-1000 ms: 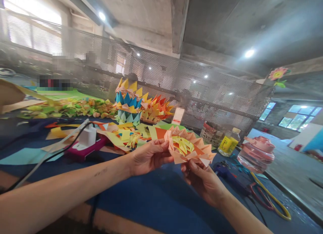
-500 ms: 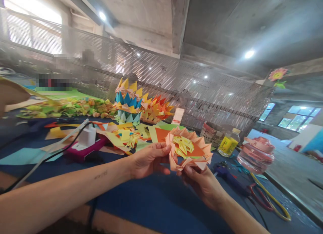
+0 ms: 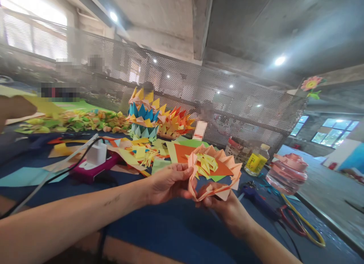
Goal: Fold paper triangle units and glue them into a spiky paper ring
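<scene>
A ring of folded peach paper point(image 3: 235, 172) with pointed tips is held up between my two hands above the dark blue table. My left hand point(image 3: 167, 182) pinches its left side, thumb on the near face. My right hand point(image 3: 220, 203) grips the lower edge from below, with some of its fingers hidden by the paper. Through the open middle of the ring, an orange sheet point(image 3: 182, 153) and a yellow folded paper piece point(image 3: 206, 163) show on the table behind.
Stacked paper crowns point(image 3: 143, 116) stand behind, beside a heap of small green and yellow folded pieces point(image 3: 76, 121). A purple power strip point(image 3: 93, 169) with cables lies left. Right are a yellow-labelled bottle point(image 3: 256, 161), pink water jug point(image 3: 288, 173), glue gun point(image 3: 260, 201) and scissors point(image 3: 292, 220).
The ring's near edge has tilted and opened wider, and its right side has spread outward. My right hand has shifted slightly under the lower edge. The view has drifted a little.
</scene>
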Tool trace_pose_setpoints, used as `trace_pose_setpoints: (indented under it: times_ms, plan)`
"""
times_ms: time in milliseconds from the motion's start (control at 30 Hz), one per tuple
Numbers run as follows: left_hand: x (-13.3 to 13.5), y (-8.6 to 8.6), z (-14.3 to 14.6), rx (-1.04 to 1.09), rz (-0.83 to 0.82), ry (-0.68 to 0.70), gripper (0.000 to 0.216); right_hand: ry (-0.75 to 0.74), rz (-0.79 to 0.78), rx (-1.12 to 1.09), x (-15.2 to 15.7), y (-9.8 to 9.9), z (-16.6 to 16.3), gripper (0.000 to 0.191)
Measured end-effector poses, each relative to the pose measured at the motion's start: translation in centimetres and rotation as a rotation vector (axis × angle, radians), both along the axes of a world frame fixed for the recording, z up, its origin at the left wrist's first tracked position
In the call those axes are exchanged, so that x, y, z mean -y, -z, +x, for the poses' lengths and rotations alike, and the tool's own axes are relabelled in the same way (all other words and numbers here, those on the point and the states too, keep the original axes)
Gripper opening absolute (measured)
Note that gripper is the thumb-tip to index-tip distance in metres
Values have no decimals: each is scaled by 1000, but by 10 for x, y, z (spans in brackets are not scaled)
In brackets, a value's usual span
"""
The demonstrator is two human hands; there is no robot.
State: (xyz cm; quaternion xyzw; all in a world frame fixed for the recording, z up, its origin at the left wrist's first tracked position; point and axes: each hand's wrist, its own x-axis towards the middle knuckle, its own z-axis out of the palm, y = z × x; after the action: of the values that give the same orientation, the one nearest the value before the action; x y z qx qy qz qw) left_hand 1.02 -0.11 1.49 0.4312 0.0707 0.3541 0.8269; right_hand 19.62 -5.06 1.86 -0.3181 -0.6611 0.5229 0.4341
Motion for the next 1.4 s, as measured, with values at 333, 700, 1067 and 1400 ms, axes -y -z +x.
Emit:
trace_pose_setpoints:
  times_ms: [333, 700, 1067, 1400]
  plan:
    - [-13, -5, -8, 76, -65, -75, 13, -30, -199, -263, -2, -1, 0, 25]
    - [-11, -5, -6, 87, -58, -60, 9, 10, -206, -330, -3, -4, -1, 15]
    - [-13, 0, -6, 46, -13, -21, 22, -39, -165, -203, -5, 4, 0, 25]
    - [-18, -11, -14, 27, -49, -122, 29, -14, -294, -330, -1, -14, 4, 15]
